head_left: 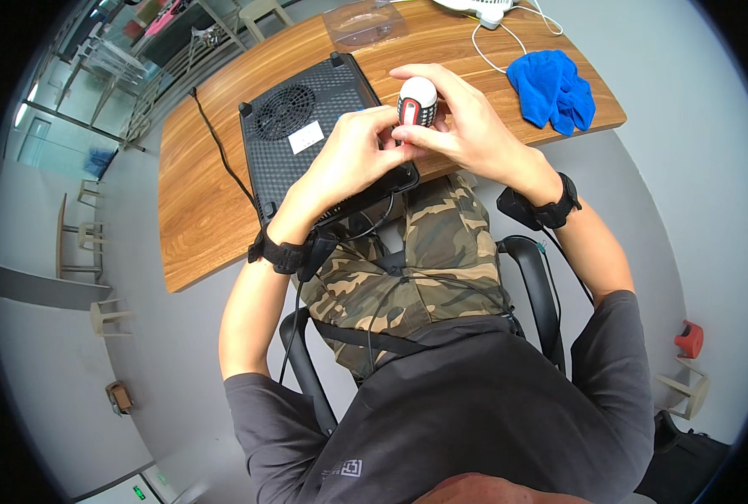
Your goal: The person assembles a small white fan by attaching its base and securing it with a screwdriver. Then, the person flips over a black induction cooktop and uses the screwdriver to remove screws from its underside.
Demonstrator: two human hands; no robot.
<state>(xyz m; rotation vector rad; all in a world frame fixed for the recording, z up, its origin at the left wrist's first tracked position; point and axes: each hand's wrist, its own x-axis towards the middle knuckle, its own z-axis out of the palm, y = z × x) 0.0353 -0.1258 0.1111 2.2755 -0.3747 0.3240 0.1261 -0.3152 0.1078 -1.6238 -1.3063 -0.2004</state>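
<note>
Curling around a stubby handle (417, 102), our right hand (475, 126) grasps it with the thumb pressed along its near side. We see a smooth, white, domed end above a ridged black grip with a red-edged, pale oblong inset. It stands roughly upright by the right edge of the flat black appliance (286, 155), its lower end hidden by our fingers. Our left hand (357, 151) bends in close, fingertips gathered beside that lower end; we cannot tell whether they pinch anything. The appliance shows a checkered moulded underside, a round slotted grille (285, 112), stubby feet and a plain white label (306, 138). Beneath lies the wood-grained table (193, 202), where a crumpled, soft blue cloth (550, 91) rests to our right.
</note>
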